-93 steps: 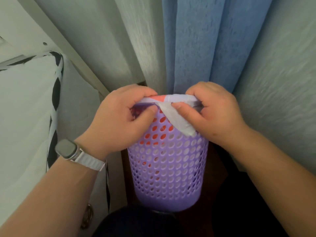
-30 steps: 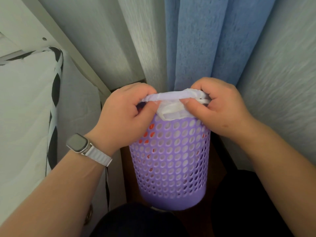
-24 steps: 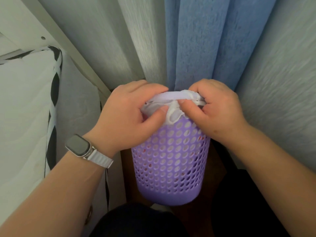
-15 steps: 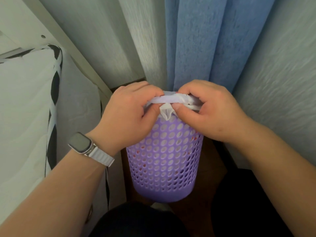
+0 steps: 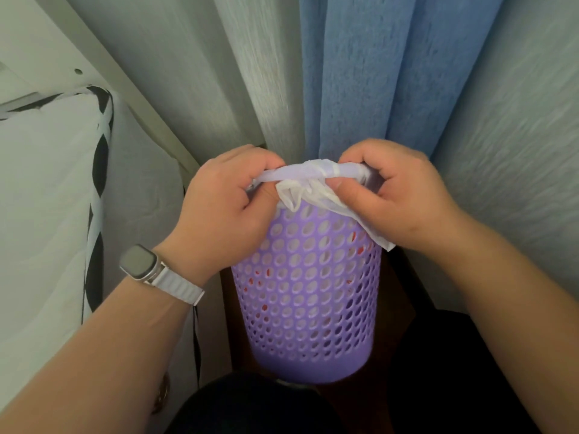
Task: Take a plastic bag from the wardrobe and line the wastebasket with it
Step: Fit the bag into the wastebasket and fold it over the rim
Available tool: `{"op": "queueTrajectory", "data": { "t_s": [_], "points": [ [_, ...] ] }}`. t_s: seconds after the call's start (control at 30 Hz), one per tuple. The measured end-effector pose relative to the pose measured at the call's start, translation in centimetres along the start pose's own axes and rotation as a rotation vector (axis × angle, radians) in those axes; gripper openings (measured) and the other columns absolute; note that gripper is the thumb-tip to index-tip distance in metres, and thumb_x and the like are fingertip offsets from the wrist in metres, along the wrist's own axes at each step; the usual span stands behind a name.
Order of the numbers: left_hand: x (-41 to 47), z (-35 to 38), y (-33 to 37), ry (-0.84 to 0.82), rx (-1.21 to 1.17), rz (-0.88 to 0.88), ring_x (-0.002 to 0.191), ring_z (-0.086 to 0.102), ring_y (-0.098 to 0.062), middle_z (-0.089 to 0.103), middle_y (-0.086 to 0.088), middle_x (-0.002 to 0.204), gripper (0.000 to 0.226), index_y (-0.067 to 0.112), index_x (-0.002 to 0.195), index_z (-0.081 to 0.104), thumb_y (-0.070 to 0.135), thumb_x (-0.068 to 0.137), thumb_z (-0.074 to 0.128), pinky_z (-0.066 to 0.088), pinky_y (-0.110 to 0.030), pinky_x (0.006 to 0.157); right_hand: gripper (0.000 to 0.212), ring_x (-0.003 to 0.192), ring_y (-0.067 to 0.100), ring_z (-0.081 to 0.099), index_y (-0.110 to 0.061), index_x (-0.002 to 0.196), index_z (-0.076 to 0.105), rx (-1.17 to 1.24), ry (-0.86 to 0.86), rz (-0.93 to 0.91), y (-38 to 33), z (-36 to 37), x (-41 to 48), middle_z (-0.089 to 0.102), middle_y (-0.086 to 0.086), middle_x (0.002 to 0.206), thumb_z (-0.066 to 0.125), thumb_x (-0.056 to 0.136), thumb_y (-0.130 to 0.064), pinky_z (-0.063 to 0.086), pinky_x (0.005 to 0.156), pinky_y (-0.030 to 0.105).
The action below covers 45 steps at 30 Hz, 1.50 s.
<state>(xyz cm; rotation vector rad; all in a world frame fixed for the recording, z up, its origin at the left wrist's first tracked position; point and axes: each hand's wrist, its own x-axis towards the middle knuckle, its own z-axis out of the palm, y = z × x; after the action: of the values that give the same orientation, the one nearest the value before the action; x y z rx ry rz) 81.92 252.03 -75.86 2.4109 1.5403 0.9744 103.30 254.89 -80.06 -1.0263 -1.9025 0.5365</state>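
Observation:
A purple perforated wastebasket (image 5: pixel 308 308) stands upright on a dark floor in front of me. A thin white plastic bag (image 5: pixel 308 189) is folded over its near rim, and red shows through some holes. My left hand (image 5: pixel 225 208) grips the rim and bag at the left. My right hand (image 5: pixel 394 195) pinches a bunched flap of the bag at the right, its loose corner hanging down the basket's outside. The basket's mouth is hidden by my hands.
Blue and pale grey curtains (image 5: pixel 360 73) hang directly behind the basket. A white mattress with black-and-white edging (image 5: pixel 47 198) and a white frame lie at the left. My dark-clothed knees (image 5: pixel 250 408) are just below the basket. A watch (image 5: pixel 139 263) is on my left wrist.
The bag flap at the rim has been pulled out to the right, and more of it hangs down over the outside. My hands have stayed on the rim.

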Motion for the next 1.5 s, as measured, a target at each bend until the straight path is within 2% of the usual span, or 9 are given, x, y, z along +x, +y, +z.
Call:
{"op": "queueTrajectory", "data": {
  "t_s": [0.13, 0.33, 0.47, 0.63, 0.8, 1.07, 1.2, 1.37, 1.5],
  "points": [
    [0.0, -0.7, 0.1, -0.084, -0.088, -0.003, 0.079, 0.058, -0.014, 0.064, -0.001, 0.085, 0.018, 0.008, 0.098, 0.069, 0.01, 0.085, 0.056, 0.046, -0.03, 0.071, 0.024, 0.069, 0.017, 0.05, -0.015, 0.08, 0.061, -0.131, 0.099, -0.057, 0.0, 0.8, -0.5, 0.056, -0.003, 0.071, 0.056, 0.089, -0.037, 0.041, 0.063, 0.038],
    [0.3, -0.3, 1.0, -0.117, 0.08, 0.146, 0.089, 0.063, -0.021, 0.068, -0.001, 0.101, 0.041, 0.011, 0.119, 0.065, 0.039, 0.091, 0.057, 0.049, -0.042, 0.08, 0.024, 0.067, 0.021, 0.053, -0.014, 0.079, 0.062, -0.191, 0.158, -0.09, -0.7, 1.5, -0.9, 0.058, -0.002, 0.07, 0.058, 0.087, -0.036, 0.046, 0.057, 0.039],
    [0.2, 0.4, 0.4, -0.118, 0.127, 0.15, 0.079, 0.058, -0.017, 0.056, 0.013, 0.089, 0.029, 0.019, 0.109, 0.067, 0.041, 0.093, 0.057, 0.047, -0.042, 0.072, 0.023, 0.065, 0.02, 0.055, -0.017, 0.077, 0.064, -0.153, 0.131, -0.035, -1.2, 2.0, -1.0, 0.058, -0.005, 0.067, 0.059, 0.083, -0.038, 0.048, 0.055, 0.039],
    [0.2, 0.6, 0.3, -0.119, 0.043, 0.111, 0.078, 0.059, -0.015, 0.066, 0.001, 0.084, 0.025, 0.011, 0.095, 0.067, 0.033, 0.094, 0.055, 0.046, -0.033, 0.07, 0.021, 0.067, 0.016, 0.058, -0.019, 0.079, 0.067, -0.043, -0.005, -0.024, -0.9, 0.5, -0.2, 0.062, -0.005, 0.07, 0.063, 0.08, -0.04, 0.047, 0.06, 0.039],
    [0.1, -0.1, 0.3, -0.059, -0.086, -0.049, 0.068, 0.052, -0.008, 0.057, 0.01, 0.072, 0.017, 0.013, 0.086, 0.064, 0.026, 0.091, 0.054, 0.041, -0.02, 0.063, 0.03, 0.073, 0.014, 0.061, -0.013, 0.087, 0.07, 0.06, -0.07, -0.018, 0.0, -1.4, 0.5, 0.067, -0.001, 0.078, 0.063, 0.083, -0.042, 0.048, 0.065, 0.035],
    [0.0, -0.3, 0.6, 0.004, -0.151, -0.117, 0.062, 0.048, -0.001, 0.051, 0.011, 0.065, 0.012, 0.019, 0.081, 0.058, 0.026, 0.09, 0.054, 0.036, -0.014, 0.058, 0.033, 0.061, 0.016, 0.05, -0.011, 0.073, 0.062, -0.014, 0.074, 0.006, -0.1, -0.4, 0.1, 0.056, 0.001, 0.065, 0.062, 0.085, -0.042, 0.043, 0.056, 0.035],
    [0.1, -0.8, 0.8, -0.021, -0.08, -0.013, 0.071, 0.054, -0.008, 0.059, 0.004, 0.075, 0.013, 0.011, 0.09, 0.065, 0.02, 0.089, 0.056, 0.044, -0.027, 0.066, 0.033, 0.063, 0.02, 0.051, -0.012, 0.072, 0.06, -0.116, 0.147, -0.022, -0.4, 0.2, -0.3, 0.055, 0.001, 0.064, 0.059, 0.085, -0.042, 0.044, 0.057, 0.04],
    [0.4, -0.7, 1.2, -0.104, 0.086, 0.139, 0.086, 0.062, -0.023, 0.067, 0.001, 0.096, 0.037, 0.012, 0.117, 0.066, 0.036, 0.09, 0.058, 0.047, -0.045, 0.078, 0.032, 0.063, 0.022, 0.054, -0.014, 0.071, 0.06, -0.184, 0.184, -0.033, -1.0, 0.9, -0.6, 0.057, 0.0, 0.064, 0.059, 0.084, -0.043, 0.045, 0.056, 0.04],
    [0.5, -0.3, 0.9, -0.106, 0.102, 0.145, 0.078, 0.058, -0.021, 0.064, 0.002, 0.087, 0.026, 0.015, 0.106, 0.068, 0.034, 0.091, 0.059, 0.047, -0.046, 0.073, 0.033, 0.061, 0.02, 0.053, -0.014, 0.069, 0.06, -0.197, 0.169, -0.013, -1.4, 1.3, -0.7, 0.053, -0.004, 0.062, 0.06, 0.083, -0.045, 0.045, 0.054, 0.04]
  ]
}}
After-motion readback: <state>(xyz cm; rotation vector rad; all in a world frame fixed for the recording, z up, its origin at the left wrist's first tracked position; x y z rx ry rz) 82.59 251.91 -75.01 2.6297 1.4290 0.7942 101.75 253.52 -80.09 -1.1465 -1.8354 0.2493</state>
